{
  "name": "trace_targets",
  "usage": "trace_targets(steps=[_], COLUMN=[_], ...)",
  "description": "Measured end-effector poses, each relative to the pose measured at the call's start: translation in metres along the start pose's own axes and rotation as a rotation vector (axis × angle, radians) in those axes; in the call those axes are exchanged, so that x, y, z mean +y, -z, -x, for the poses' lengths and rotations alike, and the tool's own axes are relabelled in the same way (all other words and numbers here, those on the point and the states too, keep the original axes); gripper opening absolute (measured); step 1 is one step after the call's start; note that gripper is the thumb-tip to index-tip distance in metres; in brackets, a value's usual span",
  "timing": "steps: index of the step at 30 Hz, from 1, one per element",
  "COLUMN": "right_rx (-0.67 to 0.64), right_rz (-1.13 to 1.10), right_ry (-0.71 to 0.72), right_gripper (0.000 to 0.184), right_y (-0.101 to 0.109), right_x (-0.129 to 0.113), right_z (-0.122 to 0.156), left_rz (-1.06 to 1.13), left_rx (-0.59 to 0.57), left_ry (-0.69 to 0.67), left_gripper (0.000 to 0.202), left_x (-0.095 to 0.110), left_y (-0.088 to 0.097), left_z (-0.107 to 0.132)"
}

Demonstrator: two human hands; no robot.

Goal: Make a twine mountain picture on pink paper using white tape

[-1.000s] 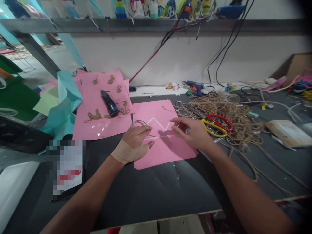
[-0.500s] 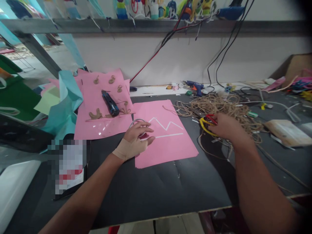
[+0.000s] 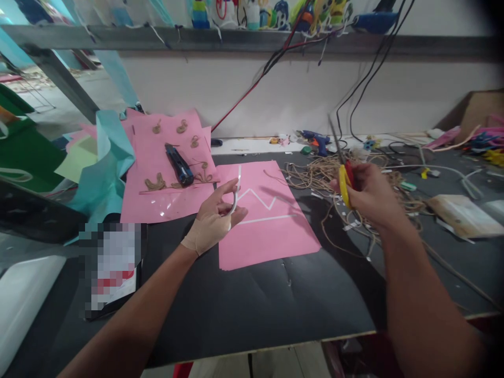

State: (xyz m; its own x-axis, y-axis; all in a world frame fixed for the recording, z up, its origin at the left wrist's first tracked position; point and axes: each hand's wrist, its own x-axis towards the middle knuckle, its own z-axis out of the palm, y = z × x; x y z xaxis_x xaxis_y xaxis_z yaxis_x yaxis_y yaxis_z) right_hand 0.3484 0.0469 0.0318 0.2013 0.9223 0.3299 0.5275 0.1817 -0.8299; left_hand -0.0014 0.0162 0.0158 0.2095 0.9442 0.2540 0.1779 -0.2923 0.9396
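Note:
My left hand (image 3: 214, 218), wrapped at the wrist in a beige bandage, is raised over the left edge of a pink paper sheet (image 3: 265, 226) and pinches a thin roll of tape (image 3: 235, 197), with a white strip end standing up from it. White tape lines (image 3: 268, 207) form a zigzag and a bar on the sheet. My right hand (image 3: 368, 194) is lifted above a pile of jute twine (image 3: 346, 173) and grips scissors with yellow and red handles (image 3: 345, 181), blades pointing up.
A second pink sheet (image 3: 165, 168) at the left carries twine shapes and a blue utility knife (image 3: 179, 165). Teal and green paper lies further left. A blue glue gun (image 3: 315, 139), cables and a wooden block (image 3: 464, 215) sit toward the back right on the black tabletop (image 3: 252, 310).
My right hand left the pink sheet, reached the scissors on the twine and lifted them. My left hand raised the tape roll off the table.

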Motion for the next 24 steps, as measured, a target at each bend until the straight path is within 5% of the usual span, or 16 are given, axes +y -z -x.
trace_targets(steps=[4, 7, 15, 24], right_rx=[-0.440, -0.626, -0.671, -0.655], right_rz=[-0.023, 0.116, 0.185, 0.133], right_ry=[0.106, 0.163, 0.290, 0.237], right_gripper=[0.059, 0.049, 0.038, 0.040], right_y=[-0.009, -0.021, -0.045, -0.049], right_x=[-0.015, -0.023, -0.032, -0.029], right_z=[0.015, 0.024, 0.032, 0.035], left_rz=[0.008, 0.020, 0.092, 0.133], left_rx=[0.027, 0.056, 0.050, 0.002], left_ry=[-0.052, -0.075, -0.064, -0.030], left_gripper=[0.072, 0.076, 0.084, 0.077], left_x=[0.000, 0.003, 0.009, 0.019], left_y=[-0.005, -0.007, -0.004, -0.003], left_z=[0.001, 0.003, 0.004, 0.007])
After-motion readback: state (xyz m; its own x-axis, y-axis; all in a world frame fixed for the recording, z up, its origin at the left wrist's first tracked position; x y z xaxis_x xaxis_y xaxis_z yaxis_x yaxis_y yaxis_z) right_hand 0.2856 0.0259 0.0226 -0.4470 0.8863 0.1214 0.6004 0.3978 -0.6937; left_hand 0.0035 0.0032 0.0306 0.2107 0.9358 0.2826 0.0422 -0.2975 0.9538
